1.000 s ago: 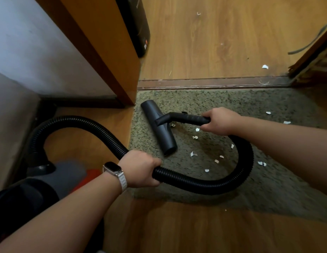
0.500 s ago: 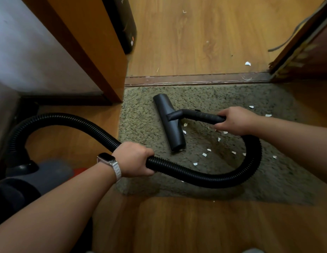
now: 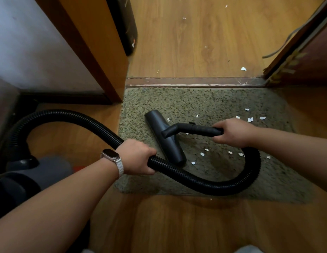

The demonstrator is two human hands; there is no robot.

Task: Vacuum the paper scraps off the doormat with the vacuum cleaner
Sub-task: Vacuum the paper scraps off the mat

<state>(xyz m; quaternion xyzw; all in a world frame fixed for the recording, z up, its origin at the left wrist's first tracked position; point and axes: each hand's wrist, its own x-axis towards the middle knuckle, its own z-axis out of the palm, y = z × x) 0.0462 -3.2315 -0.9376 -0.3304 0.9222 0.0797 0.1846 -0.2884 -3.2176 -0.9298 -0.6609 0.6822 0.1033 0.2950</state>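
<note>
A green-grey shaggy doormat (image 3: 204, 101) lies before a door threshold. Several white paper scraps (image 3: 202, 154) dot its middle and right side. A black vacuum floor nozzle (image 3: 164, 137) lies flat on the mat, left of centre. My right hand (image 3: 234, 132) grips the black handle tube (image 3: 197, 128) that joins the nozzle. My left hand (image 3: 139, 157), with a watch on the wrist, grips the ribbed black hose (image 3: 204, 185), which loops under the right hand. The vacuum cleaner body (image 3: 25, 172) sits at the lower left.
A wooden door frame (image 3: 96, 52) and white wall stand at the left. Beyond the threshold strip (image 3: 192, 82) is wood floor with a few more scraps (image 3: 243, 68). A dark wooden door edge (image 3: 305, 55) stands at the right. A black object (image 3: 126, 24) leans by the frame.
The nozzle has slid rightward across the mat over scraps near its middle, with the right hand following. The camera view has shifted. Both hands keep their grips.
</note>
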